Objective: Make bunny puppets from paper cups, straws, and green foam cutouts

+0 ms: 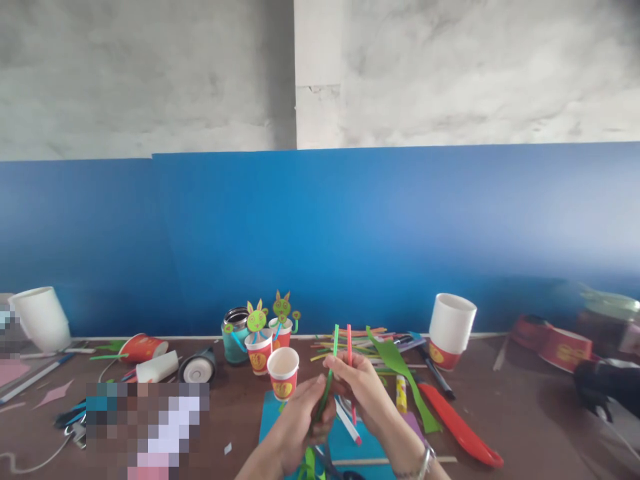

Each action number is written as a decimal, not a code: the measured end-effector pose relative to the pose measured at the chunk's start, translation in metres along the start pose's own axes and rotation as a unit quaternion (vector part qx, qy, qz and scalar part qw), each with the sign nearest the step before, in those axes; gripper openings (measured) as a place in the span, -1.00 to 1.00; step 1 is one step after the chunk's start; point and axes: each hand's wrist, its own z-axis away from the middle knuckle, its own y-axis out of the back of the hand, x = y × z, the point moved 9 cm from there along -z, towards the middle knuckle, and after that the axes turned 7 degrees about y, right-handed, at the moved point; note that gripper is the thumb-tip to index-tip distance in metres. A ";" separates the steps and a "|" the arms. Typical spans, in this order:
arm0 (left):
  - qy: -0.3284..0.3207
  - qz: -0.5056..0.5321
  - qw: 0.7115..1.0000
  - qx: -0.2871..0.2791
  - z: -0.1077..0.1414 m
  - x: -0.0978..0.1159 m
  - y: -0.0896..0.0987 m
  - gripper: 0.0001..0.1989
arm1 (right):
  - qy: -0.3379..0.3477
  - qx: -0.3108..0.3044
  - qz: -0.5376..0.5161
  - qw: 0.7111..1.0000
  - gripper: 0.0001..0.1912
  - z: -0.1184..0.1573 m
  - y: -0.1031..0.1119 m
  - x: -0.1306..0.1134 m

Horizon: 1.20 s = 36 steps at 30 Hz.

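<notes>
Head view: a person's two bare hands meet close together above a brown, smooth-topped table [240,427]. The left hand [303,410] is closed around the lower part of a thin green plastic-looking drinking straw [335,341], which stands nearly upright between the hands; the right hand [365,387] pinches a pinkish-red straw [349,343] alongside it, a narrow gap between their tops. Fingers overlap, so whether the right thumb also presses the green straw is hard to tell. The likeliest trouble is a crease: such slim, hollow tubes would probably kink under too firm a squeeze, and a loose pinch could let one slide out. A red-and-white paper cup [283,373] stands just beyond the left hand; being light, it could tip if a knuckle caught it. Behind it, two similar paper cups, one at the front [259,357] and one at the back [283,335], wear flat green rabbit faces and bent blue or green arms. Beneath the hands lies a flat blue sheet [270,417] bearing a slender white marker with a pink end [349,420]. To the right are a curling, leaf-like green paper strip [400,367], a stubby yellow tube [401,393] and a glossy red, tapering object [460,427].
</notes>
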 end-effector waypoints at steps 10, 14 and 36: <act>-0.023 0.005 1.000 0.007 -0.001 0.004 0.001 -0.54 | 0.052 -0.022 0.088 0.995 -0.59 0.000 -0.003 -0.009; -0.022 0.018 1.000 0.003 0.001 0.005 -0.003 -0.53 | 0.059 -0.014 0.092 0.994 -0.57 0.000 -0.004 -0.007; 0.022 -0.015 0.999 0.023 -0.003 -0.004 0.008 -0.51 | 0.044 0.040 0.081 0.995 -0.58 -0.001 0.007 -0.006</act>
